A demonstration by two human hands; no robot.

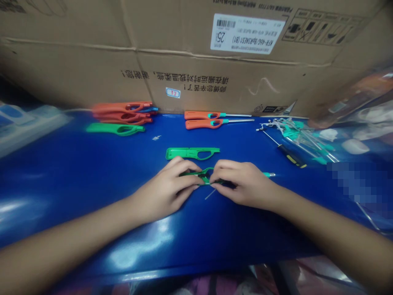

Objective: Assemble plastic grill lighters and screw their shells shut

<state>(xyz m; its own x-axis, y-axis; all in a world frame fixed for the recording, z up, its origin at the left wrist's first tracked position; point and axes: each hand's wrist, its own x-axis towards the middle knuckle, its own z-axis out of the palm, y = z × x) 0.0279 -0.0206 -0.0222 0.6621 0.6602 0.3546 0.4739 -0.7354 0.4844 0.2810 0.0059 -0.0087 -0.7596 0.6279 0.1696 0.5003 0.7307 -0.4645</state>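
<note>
A green plastic lighter body [203, 176] lies on the blue table [76, 176] between my two hands. My left hand [170, 189] pinches its left end, fingers curled round it. My right hand [242, 182] pinches the middle and right part; a thin metal tip [269, 175] sticks out to the right of that hand. A loose thin wire [210, 194] lies just under my fingers. Another green shell half [192, 153] lies flat just beyond my hands.
Stacked orange shells [124, 112] and a green shell [115, 129] lie far left. Two assembled orange lighters [215, 119] rest by the cardboard box [196, 57]. Metal tube parts [294, 133] and a screwdriver [290, 153] lie at right.
</note>
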